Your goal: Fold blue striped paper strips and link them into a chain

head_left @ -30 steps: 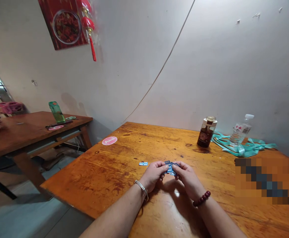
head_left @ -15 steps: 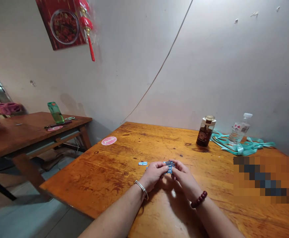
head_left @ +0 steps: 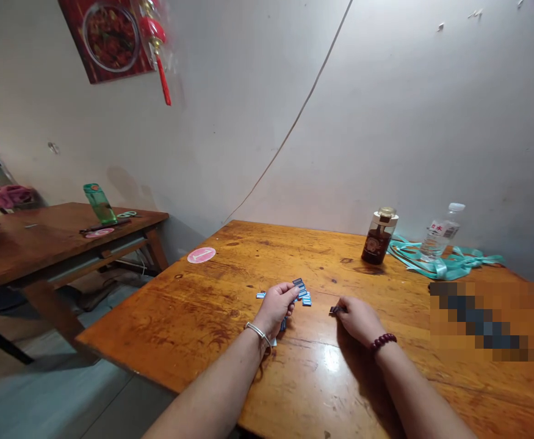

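Observation:
My left hand, with a silver bangle at its wrist, is closed on several small blue-edged cards fanned out above the table. Just beyond its fingertips, a few blue-and-white cards lie on the wood. Another small card shows to the left of that hand, and more pieces are partly hidden under it. Apart from it, on the right, my right hand wears a dark red bead bracelet. Its fingers pinch a small dark piece low over the tabletop; exactly what it is stays unclear.
The wooden table carries a pink number disc, a dark-filled bottle, a clear water bottle and turquoise ribbon. A pixelated patch covers something at right. A second table holds a green bottle.
My hands have come apart. The right one moved right with a small dark piece, while the left kept the fanned cards. More cards now show on the table. The view shifted slightly.

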{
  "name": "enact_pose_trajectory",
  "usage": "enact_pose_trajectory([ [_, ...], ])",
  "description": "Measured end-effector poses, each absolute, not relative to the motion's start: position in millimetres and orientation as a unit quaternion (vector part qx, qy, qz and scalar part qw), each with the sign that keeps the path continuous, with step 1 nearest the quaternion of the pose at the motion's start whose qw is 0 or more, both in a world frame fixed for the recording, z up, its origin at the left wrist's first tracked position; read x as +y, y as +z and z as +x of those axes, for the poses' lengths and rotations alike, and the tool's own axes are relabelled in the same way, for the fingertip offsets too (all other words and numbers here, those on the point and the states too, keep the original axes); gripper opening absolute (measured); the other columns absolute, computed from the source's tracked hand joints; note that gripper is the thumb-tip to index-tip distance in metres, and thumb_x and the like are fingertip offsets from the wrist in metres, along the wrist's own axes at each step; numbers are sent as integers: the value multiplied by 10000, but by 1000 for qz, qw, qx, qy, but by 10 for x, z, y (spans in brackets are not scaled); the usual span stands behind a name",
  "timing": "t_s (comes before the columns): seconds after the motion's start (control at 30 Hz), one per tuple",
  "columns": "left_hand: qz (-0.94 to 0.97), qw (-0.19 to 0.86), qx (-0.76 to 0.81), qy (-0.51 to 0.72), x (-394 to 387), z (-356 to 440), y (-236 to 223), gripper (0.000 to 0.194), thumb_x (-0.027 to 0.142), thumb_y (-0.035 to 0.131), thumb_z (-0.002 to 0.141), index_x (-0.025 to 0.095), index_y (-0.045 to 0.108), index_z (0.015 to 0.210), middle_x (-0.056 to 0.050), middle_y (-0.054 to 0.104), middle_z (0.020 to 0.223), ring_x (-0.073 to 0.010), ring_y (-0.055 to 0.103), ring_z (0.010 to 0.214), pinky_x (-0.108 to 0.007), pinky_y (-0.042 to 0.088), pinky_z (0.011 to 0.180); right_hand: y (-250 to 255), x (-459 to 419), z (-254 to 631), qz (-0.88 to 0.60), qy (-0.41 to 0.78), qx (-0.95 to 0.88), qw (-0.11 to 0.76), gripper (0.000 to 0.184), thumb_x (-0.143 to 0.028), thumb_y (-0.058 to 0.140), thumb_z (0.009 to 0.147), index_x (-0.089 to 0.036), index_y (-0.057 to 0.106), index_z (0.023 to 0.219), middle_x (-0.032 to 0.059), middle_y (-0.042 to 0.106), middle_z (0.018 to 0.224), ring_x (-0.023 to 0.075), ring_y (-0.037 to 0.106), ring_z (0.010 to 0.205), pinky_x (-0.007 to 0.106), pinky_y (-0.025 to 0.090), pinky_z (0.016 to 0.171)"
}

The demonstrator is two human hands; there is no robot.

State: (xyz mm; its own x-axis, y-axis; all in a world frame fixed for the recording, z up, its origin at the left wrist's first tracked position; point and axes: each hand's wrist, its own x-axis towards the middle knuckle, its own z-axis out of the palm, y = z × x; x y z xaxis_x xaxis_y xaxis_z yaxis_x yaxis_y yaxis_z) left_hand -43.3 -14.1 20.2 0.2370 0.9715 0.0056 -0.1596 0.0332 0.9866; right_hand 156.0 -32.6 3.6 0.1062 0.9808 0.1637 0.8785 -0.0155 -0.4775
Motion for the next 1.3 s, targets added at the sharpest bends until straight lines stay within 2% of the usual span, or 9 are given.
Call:
enact_pose_trajectory([
  [0.13,526,596,398,459,-167,-409,195,300,425,560,627,138,507,697,29,489,605,-19,345,412,-148,219,369,44,-327,1570,-707,108,-664,219,90,-206,535,627,-207,609,678,51,612,686,163,507,631,238,250,500],
  [0.23,540,590,400,447,-190,-401,208,281,407,565,630,137,512,687,33,476,579,-23,342,417,-153,228,380,68,-334,1574,-705,106,-668,215,97,-219,509,654,-202,598,619,50,607,661,157,500,602,239,247,492],
  [0.43,546,594,412,424,-222,-373,216,284,406,588,608,138,507,657,47,443,519,-30,331,401,-167,216,380,47,-327,1509,-684,93,-663,289,128,-229,482,686,-199,579,608,29,598,645,137,482,590,234,255,502],
  [0.6,558,579,412,429,-211,-371,200,274,394,588,617,132,515,647,49,436,495,-32,320,400,-173,208,384,113,-365,1403,-625,282,-602,410,151,-288,556,643,-180,530,541,-19,501,492,110,416,499,226,284,483],
  [0.7,561,570,420,429,-229,-367,211,257,381,590,623,136,513,634,56,419,467,-34,310,395,-175,204,381,231,-448,1279,-483,476,-546,492,158,-325,576,651,-169,553,663,-21,532,596,95,441,542,225,348,537],
  [0.77,560,572,423,425,-254,-358,226,258,379,598,618,136,514,626,61,405,450,-31,301,391,-172,204,381,279,-497,1188,-430,536,-523,505,176,-325,608,631,-161,562,678,-13,552,644,91,457,569,228,367,568],
  [1.0,460,683,374,427,-241,-382,249,270,365,601,638,130,531,750,9,536,637,-18,406,439,-127,277,380,212,-486,1113,-412,592,-428,544,222,-329,662,585,-144,565,662,4,564,642,86,474,544,219,378,528],
  [1.13,341,756,348,436,-174,-432,241,215,270,574,686,124,516,833,-34,567,711,-54,528,553,-152,425,499,205,-469,1144,-416,592,-405,560,211,-309,673,575,-143,565,648,-7,545,609,82,474,530,214,375,506],
  [1.3,301,741,312,512,-67,-554,290,244,40,527,657,127,478,880,-75,587,821,-101,586,702,-173,463,593,173,-456,1160,-428,591,-395,559,183,-276,662,594,-147,545,650,-23,528,571,66,448,481,203,364,473],
])
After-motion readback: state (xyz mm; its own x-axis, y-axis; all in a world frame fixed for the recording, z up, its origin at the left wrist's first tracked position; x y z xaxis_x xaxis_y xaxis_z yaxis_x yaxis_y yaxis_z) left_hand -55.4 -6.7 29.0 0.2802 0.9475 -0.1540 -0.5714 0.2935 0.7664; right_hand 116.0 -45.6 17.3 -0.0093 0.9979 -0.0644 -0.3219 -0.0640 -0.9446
